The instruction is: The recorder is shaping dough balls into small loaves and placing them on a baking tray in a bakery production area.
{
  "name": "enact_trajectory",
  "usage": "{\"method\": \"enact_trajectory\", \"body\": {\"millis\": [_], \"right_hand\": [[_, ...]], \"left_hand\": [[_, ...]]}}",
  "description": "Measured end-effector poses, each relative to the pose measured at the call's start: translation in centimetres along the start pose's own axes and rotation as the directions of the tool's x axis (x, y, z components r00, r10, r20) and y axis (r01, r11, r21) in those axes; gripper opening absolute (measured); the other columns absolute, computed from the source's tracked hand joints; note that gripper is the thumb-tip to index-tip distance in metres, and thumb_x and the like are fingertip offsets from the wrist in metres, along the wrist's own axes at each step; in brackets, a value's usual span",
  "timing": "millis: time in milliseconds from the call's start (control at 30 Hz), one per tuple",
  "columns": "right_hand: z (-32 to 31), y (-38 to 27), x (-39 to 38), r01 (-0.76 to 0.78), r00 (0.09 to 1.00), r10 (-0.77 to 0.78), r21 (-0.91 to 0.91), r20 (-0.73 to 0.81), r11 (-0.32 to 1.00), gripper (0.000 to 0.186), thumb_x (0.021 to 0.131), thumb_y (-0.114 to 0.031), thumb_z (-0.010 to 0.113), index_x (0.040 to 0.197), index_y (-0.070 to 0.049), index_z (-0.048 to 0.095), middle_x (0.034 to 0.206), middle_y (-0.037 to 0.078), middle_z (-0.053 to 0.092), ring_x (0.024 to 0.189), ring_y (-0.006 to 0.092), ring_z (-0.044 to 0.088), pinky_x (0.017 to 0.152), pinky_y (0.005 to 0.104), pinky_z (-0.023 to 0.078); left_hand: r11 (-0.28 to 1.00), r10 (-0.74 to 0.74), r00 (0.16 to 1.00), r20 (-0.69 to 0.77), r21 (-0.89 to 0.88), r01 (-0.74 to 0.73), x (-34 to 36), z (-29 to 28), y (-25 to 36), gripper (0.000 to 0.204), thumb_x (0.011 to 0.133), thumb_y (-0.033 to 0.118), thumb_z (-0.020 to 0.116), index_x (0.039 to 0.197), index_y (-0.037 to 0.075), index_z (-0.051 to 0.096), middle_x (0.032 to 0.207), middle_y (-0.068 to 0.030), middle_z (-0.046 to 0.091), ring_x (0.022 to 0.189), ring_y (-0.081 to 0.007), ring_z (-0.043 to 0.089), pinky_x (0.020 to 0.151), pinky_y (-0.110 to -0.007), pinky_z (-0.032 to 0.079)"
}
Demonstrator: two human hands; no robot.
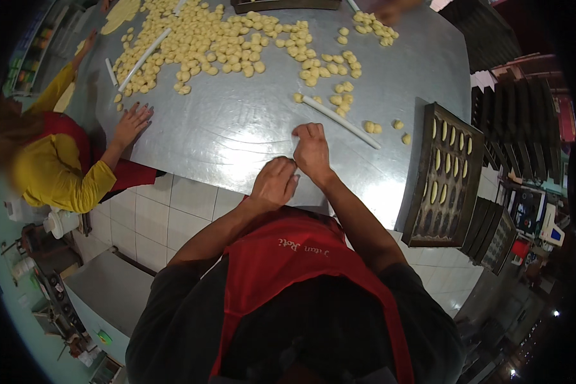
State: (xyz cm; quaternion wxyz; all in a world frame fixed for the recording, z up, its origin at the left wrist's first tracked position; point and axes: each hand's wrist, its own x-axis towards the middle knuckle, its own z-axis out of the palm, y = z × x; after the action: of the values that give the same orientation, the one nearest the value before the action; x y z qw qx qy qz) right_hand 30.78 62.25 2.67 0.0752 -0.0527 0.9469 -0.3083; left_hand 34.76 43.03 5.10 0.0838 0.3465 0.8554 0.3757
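Right hand (312, 151) curls left of a tray (456, 206) holding dough rolls (456, 166).

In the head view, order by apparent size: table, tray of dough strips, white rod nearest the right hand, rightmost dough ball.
Largest first:
1. Table
2. Tray of dough strips
3. White rod
4. Dough ball

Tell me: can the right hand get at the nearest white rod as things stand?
Probably yes: only bare table lies between the right hand and the white rod. Dough balls sit by its far side and left end, out of the way. Whether the fingers hold something is hidden.
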Motion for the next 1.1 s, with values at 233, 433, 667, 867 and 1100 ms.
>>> {"method": "enact_trajectory", "body": {"millis": [233, 433, 667, 867, 1100], "right_hand": [[2.7, -2.2, -7.5, 0.178, 0.984, -0.172, -0.275, 0.047, 0.945, 0.086, 0.103, -0.046, 0.067, 0.169, -0.001, 0.037, 0.175, 0.030, 0.031, 0.163, 0.0497, 0.027, 0.132, 0.0678, 0.020], [0.4, -2.6, 4.2, 0.257, 0.950, -0.288, -0.219, -0.122, 0.941, 0.075, 0.102, -0.046, 0.070, 0.157, 0.001, 0.050, 0.157, 0.027, 0.049, 0.147, 0.0463, 0.045, 0.125, 0.0589, 0.034], [-1.7, -2.0, -3.3, 0.274, 0.957, -0.257, 0.137, -0.135, 0.952, 0.072, 0.088, -0.028, 0.087, 0.147, 0.000, 0.058, 0.138, 0.022, 0.059, 0.129, 0.0416, 0.055, 0.112, 0.0506, 0.046], [-3.1, 2.8, -7.3, 0.159, 0.958, -0.134, 0.082, -0.253, 0.984, 0.028, 0.091, -0.009, 0.082, 0.118, -0.005, 0.077, 0.116, 0.012, 0.071, 0.111, 0.0354, 0.067, 0.102, 0.0469, 0.053], [-17.4, 15.4, -17.4, -0.218, 0.463, 0.488, 0.439, -0.740, 0.872, 0.030, 0.100, -0.010, 0.081, 0.127, -0.001, 0.074, 0.094, 0.009, 0.079, 0.083, 0.0149, 0.073, 0.078, 0.0332, 0.060]], "left_hand": [[0.925, -0.213, 0.855, -0.472, 0.184, 0.332, -1.0, -10.0, -12.0, 0.029, 0.094, 0.009, 0.069, 0.121, 0.000, 0.070, 0.118, -0.0218, 0.069, 0.112, -0.0443, 0.062, 0.104, -0.053, 0.049], [0.941, -0.303, 0.831, -0.466, -0.009, 0.338, 11.1, -13.6, -20.5, 0.032, 0.098, 0.010, 0.072, 0.127, -0.002, 0.069, 0.116, -0.0261, 0.068, 0.114, -0.0445, 0.065, 0.097, -0.052, 0.055], [0.905, -0.368, 0.776, -0.513, -0.007, 0.425, 12.6, -13.4, -21.7, 0.030, 0.091, 0.020, 0.087, 0.107, 0.002, 0.070, 0.077, -0.0167, 0.072, 0.079, -0.0431, 0.072, 0.075, -0.054, 0.057], [0.927, -0.211, 0.808, -0.550, 0.151, 0.344, 5.9, -10.1, -20.0, 0.016, 0.095, 0.010, 0.081, 0.105, 0.003, 0.071, 0.097, -0.0171, 0.073, 0.089, -0.0366, 0.072, 0.085, -0.046, 0.058], [0.909, -0.379, 0.839, -0.390, 0.016, 0.417, -1.1, -5.3, -15.1, 0.040, 0.106, 0.013, 0.075, 0.142, 0.006, 0.060, 0.108, -0.0061, 0.076, 0.095, -0.0146, 0.070, 0.087, -0.029, 0.055]]}}
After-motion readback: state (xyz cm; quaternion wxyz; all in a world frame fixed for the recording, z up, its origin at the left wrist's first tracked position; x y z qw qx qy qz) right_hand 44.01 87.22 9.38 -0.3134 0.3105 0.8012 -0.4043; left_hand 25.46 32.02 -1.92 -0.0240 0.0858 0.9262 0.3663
